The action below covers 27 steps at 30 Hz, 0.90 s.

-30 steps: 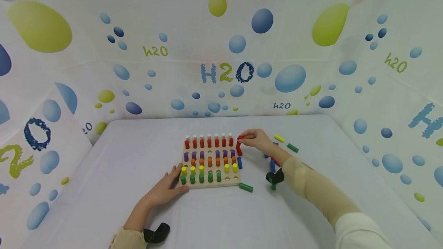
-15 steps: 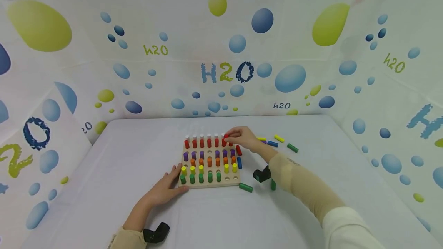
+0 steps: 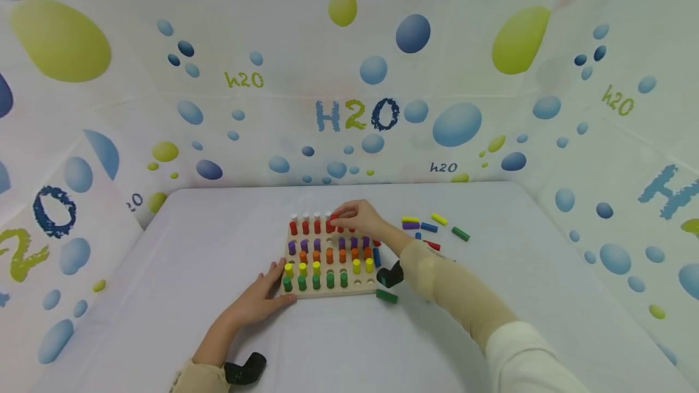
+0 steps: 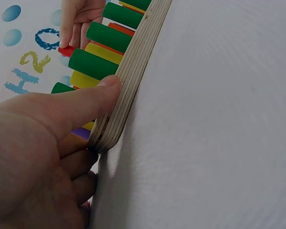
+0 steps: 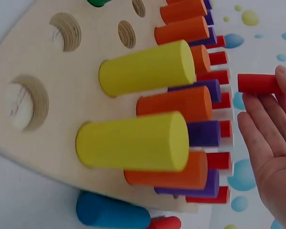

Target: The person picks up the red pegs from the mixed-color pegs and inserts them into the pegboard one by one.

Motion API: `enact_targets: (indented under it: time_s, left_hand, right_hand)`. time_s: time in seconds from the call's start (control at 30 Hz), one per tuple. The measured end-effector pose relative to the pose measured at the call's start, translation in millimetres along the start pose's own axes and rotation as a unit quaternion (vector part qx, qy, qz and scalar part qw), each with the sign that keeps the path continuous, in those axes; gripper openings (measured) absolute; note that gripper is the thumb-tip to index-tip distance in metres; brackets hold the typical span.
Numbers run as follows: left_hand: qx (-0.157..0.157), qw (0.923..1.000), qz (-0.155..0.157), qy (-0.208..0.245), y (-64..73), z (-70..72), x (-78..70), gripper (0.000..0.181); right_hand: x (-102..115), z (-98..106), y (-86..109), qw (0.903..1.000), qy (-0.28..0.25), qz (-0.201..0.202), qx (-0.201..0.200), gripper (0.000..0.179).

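Observation:
A wooden pegboard holds rows of upright pegs: white, red, purple, orange, yellow and green. My left hand holds its near left corner. In the left wrist view the thumb presses the layered front edge, close to the green pegs; the other fingers lie around the corner, partly hidden. Between thumb and fingers, my right hand pinches a red peg above the red and white rows at the back. Yellow pegs and bare holes show on the board in the right wrist view.
Right of the board lie loose pegs: a green peg and a blue peg near its edge. Farther out are a yellow peg, another green peg and several more. A patterned backdrop rises behind the table.
The right hand has moved left with the red peg, from beside the board's right edge to over the middle of its back rows. My left hand stays at the corner.

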<state>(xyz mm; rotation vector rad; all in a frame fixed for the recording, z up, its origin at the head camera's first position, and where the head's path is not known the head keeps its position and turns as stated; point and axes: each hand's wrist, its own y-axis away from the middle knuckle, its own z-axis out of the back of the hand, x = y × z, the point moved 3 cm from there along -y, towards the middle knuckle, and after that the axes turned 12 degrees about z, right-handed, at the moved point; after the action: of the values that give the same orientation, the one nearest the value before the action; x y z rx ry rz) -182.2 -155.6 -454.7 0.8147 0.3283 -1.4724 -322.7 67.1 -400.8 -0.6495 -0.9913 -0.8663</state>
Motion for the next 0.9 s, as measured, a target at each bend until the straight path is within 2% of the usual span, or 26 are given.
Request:
enact_targets:
  time_s: [0.5,0.9]
  left_hand:
    - [0.007,0.9999,-0.008,-0.003,-8.0,3.3,4.9,0.088]
    - [0.007,0.9999,-0.012,-0.006,-9.0,3.2,5.5,0.087]
  right_hand:
    - [11.0,-36.2,-20.4,0.9999,-0.009,0.013,0.005,0.021]
    - [10.2,-59.8,-27.3,0.9990,0.014,-0.038,-0.019,0.019]
